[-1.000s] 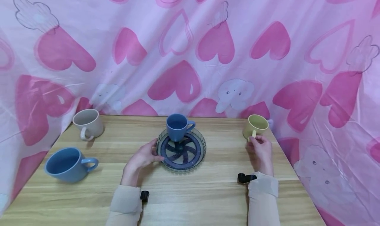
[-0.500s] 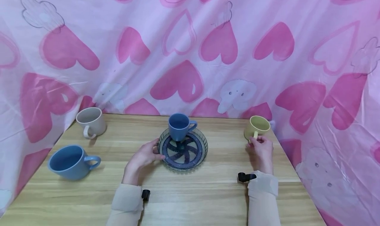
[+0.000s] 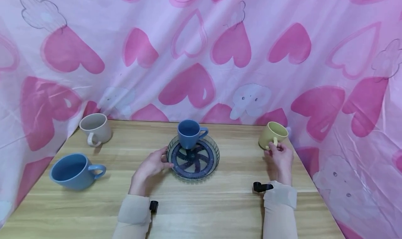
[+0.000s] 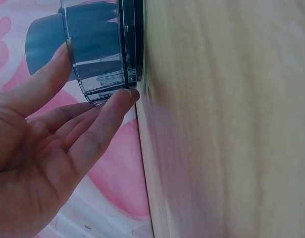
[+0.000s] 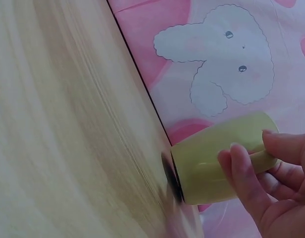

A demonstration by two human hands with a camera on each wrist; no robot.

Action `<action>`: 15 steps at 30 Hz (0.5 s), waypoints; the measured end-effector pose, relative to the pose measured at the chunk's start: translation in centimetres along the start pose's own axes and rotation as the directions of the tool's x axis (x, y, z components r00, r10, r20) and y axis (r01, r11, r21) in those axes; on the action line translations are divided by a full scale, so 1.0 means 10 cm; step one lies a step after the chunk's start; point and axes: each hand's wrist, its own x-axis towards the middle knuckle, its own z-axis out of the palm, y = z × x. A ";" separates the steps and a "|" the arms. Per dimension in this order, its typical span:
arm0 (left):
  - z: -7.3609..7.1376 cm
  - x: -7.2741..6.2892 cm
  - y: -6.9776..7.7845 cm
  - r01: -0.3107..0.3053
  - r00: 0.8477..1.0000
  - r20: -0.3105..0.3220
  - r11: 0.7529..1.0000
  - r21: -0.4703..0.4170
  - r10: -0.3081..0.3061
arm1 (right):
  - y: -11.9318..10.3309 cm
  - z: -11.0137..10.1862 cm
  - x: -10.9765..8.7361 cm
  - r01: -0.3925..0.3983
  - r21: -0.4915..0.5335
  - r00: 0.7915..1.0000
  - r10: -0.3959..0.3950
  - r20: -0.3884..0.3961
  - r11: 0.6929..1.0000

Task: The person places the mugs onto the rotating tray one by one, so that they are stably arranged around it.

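Observation:
My left hand (image 3: pixel 152 166) holds the near-left side of a round clear glass dish (image 3: pixel 216 162) with a dark blue swirl in its base. In the left wrist view the thumb lies on the dish's rim and fingertips rest low against its wall (image 4: pixel 95 82). A small blue mug (image 3: pixel 187 131) stands upright in the dish, toward the back, handle to the right. At the table's back right, my right hand (image 3: pixel 282 158) pinches the handle of a yellow-green mug (image 3: pixel 266 136). This mug leans slightly; in the right wrist view a dark shadow shows beside its base.
A grey-white mug (image 3: pixel 102 132) stands at the back left of the wooden table (image 3: pixel 213 211). Nearer stands a wide blue mug (image 3: pixel 73 176), handle to the right. Heart-patterned pink cloth (image 3: pixel 188 85) hangs behind the table and along its sides.
The yellow-green mug has tipped slightly to the right and the right hand has shifted right with it. The left hand and dish keep their place. The head view has swung slightly.

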 end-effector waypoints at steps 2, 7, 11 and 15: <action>-0.01 -0.01 0.00 0.002 1.000 -0.003 1.000 0.021 -0.002 | -0.02 0.00 0.00 0.003 -0.017 1.000 -0.003 -0.005 1.000; -0.01 -0.03 -0.01 0.011 1.000 -0.009 1.000 0.026 -0.011 | -0.04 0.00 -0.02 0.002 -0.019 1.000 -0.002 -0.022 1.000; 0.00 -0.04 -0.02 0.016 1.000 -0.010 1.000 0.017 -0.016 | -0.06 0.00 -0.03 0.049 -0.008 0.998 -0.049 -0.048 0.999; 0.00 -0.03 0.00 -0.002 1.000 -0.020 1.000 0.021 0.002 | -0.11 -0.01 -0.07 0.108 -0.009 0.992 -0.108 -0.071 0.994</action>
